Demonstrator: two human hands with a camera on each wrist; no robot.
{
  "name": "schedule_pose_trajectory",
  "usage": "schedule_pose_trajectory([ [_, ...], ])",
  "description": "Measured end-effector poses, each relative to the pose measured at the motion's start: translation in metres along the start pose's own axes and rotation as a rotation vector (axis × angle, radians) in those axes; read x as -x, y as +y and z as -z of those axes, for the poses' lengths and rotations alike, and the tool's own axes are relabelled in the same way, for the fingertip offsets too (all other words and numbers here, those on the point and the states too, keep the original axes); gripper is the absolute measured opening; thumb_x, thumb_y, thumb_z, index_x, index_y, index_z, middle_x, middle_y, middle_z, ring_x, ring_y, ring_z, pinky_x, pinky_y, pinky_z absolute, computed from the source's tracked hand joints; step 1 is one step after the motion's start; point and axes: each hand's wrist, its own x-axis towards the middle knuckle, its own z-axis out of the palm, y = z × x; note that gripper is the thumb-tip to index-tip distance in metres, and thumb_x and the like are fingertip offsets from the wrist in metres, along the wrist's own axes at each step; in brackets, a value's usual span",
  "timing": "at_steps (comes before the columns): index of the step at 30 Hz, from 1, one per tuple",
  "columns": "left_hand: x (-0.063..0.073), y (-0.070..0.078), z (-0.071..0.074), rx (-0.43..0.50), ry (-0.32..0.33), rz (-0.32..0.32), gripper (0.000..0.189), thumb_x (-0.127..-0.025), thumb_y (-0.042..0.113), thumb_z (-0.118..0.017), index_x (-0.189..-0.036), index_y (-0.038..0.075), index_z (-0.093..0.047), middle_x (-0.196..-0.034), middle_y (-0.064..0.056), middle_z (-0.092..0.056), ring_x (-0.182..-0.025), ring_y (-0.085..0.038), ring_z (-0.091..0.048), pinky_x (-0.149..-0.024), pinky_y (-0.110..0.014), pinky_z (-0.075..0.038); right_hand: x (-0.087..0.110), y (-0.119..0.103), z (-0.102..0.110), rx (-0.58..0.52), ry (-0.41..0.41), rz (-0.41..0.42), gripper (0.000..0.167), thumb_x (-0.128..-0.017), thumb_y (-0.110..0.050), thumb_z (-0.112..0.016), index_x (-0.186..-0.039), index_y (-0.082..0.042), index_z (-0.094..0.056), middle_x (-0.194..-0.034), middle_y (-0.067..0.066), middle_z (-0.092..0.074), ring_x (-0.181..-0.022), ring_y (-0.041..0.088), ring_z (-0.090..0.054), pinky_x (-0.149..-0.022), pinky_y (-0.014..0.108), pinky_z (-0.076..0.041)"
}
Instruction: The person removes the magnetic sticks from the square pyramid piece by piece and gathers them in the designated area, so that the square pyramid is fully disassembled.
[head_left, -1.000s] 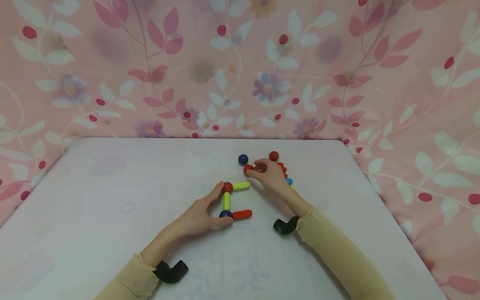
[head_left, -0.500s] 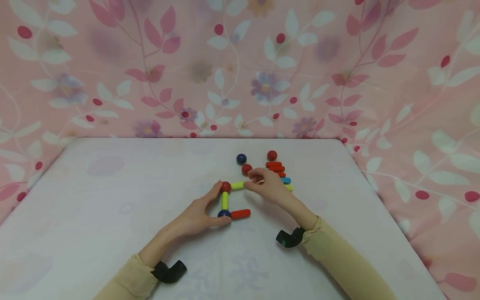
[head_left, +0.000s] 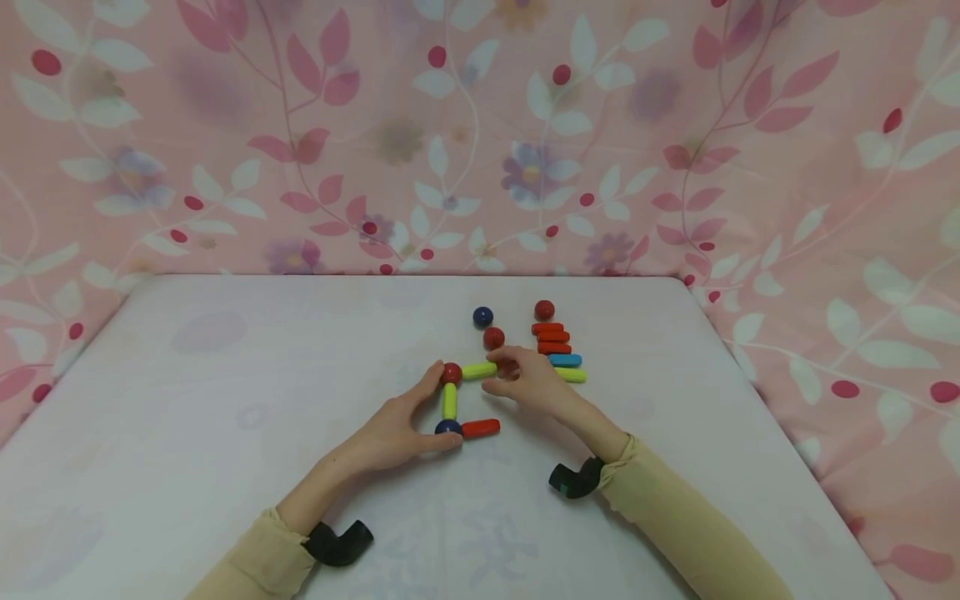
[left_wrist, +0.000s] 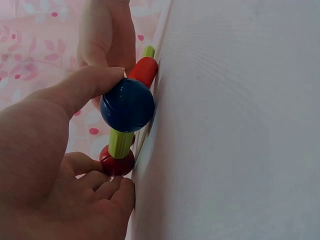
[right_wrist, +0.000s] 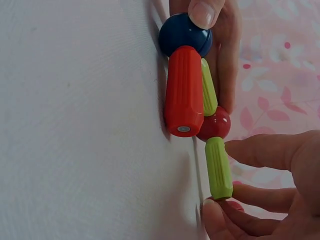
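My left hand (head_left: 390,433) holds a small frame of magnetic rods and balls on the white table. Its thumb presses the blue ball (left_wrist: 127,105), while its fingers touch the red ball (head_left: 452,373). A green rod (head_left: 449,402) joins these balls. From the blue ball a red rod (right_wrist: 184,92) points right, its end showing a metal disc. Another green rod (right_wrist: 218,167) juts right from the red ball. Around that rod's free end hover the bent thumb and fingers of my right hand (head_left: 534,379); in the head view a slight gap separates thumb and rod.
Behind the right hand lie a loose blue ball (head_left: 483,317), a nearer red ball (head_left: 493,337) and a farther red ball (head_left: 544,310). Stacked in a column are several red rods (head_left: 553,337), a blue rod (head_left: 566,360) and a green rod (head_left: 574,376).
My right hand has drawn back from the nearer loose red ball, toward me, to the free end of the attached green rod. My left hand keeps its hold on the frame.
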Motion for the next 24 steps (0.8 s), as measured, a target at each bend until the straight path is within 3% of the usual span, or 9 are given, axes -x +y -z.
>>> schedule_pose_trajectory([
  [7, -0.001, 0.0, 0.0, -0.008, -0.001, 0.006, 0.102, -0.084, 0.051, -0.076, -0.162, 0.029, -0.013, -0.167, 0.004, -0.019, -0.154, -0.027, -0.018, -0.118, -0.062, -0.025, 0.0, 0.002, -0.001, -0.017, -0.006, 0.037, 0.044, -0.09, -0.018, -0.075, -0.13, -0.004, -0.063, -0.112, 0.01, -0.067, -0.099, 0.021, -0.062, -0.083, 0.031, -0.057],
  [14, 0.0, 0.0, 0.0, -0.011, 0.003, -0.005, 0.103, -0.083, 0.053, -0.076, -0.162, 0.028, -0.014, -0.167, 0.003, -0.018, -0.154, -0.026, -0.018, -0.118, -0.061, -0.026, -0.003, 0.005, -0.005, 0.003, -0.046, 0.089, 0.037, -0.089, -0.019, -0.076, -0.124, -0.01, -0.067, -0.107, 0.004, -0.068, -0.091, 0.017, -0.061, -0.081, 0.028, -0.055],
  [24, 0.0, 0.001, -0.001, -0.01, 0.006, -0.005, 0.104, -0.082, 0.054, -0.077, -0.162, 0.027, -0.014, -0.167, 0.003, -0.02, -0.154, -0.026, -0.018, -0.118, -0.06, -0.026, -0.004, 0.008, -0.013, -0.095, -0.065, 0.124, 0.034, -0.092, -0.019, -0.073, -0.125, -0.015, -0.068, -0.109, 0.0, -0.068, -0.094, 0.018, -0.058, -0.081, 0.027, -0.052],
])
